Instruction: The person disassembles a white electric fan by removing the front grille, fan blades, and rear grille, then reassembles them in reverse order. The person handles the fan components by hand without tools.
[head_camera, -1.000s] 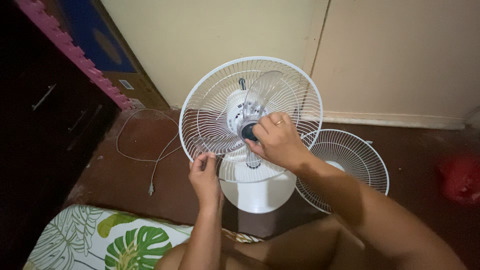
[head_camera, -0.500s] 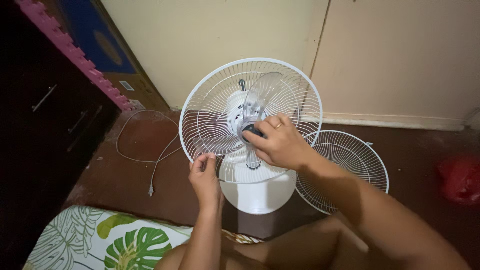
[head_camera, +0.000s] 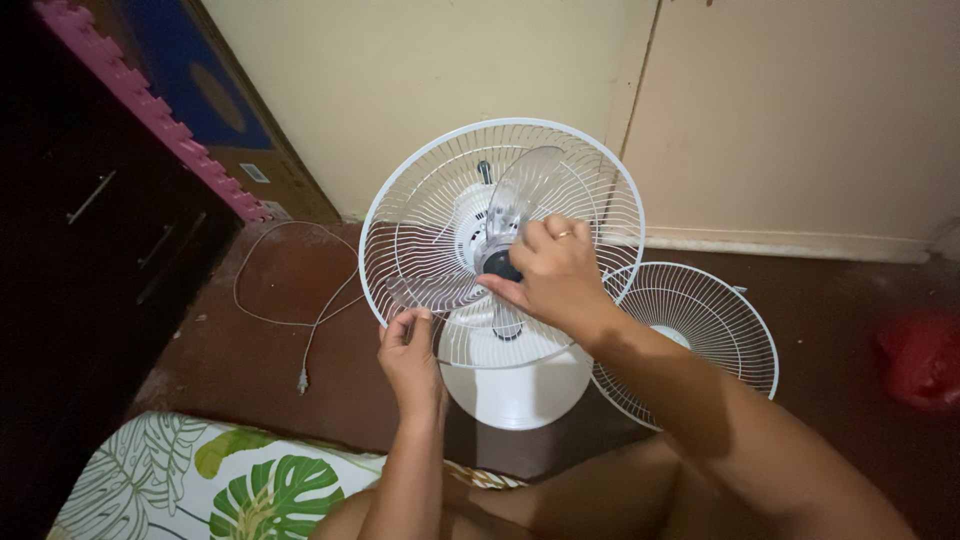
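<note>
A white electric fan stands on the floor in front of me, its rear wire guard (head_camera: 420, 190) facing up without the front cover. Clear plastic blades (head_camera: 525, 185) sit on the hub. My right hand (head_camera: 555, 275) is closed around the dark cap (head_camera: 498, 266) at the centre of the blades. My left hand (head_camera: 408, 350) pinches the lower rim of the rear guard. The fan's round white base (head_camera: 520, 385) shows below my hands.
The detached front wire guard (head_camera: 700, 320) leans on the floor right of the fan. A white power cord with plug (head_camera: 300, 330) trails left. A dark drawer cabinet (head_camera: 90, 250) stands left, a leaf-print cushion (head_camera: 200, 480) near me, a red object (head_camera: 920, 355) far right.
My right hand has turned slightly on the centre cap, fingers shifting around it. The left hand keeps its hold on the guard rim. The fan has not moved.
</note>
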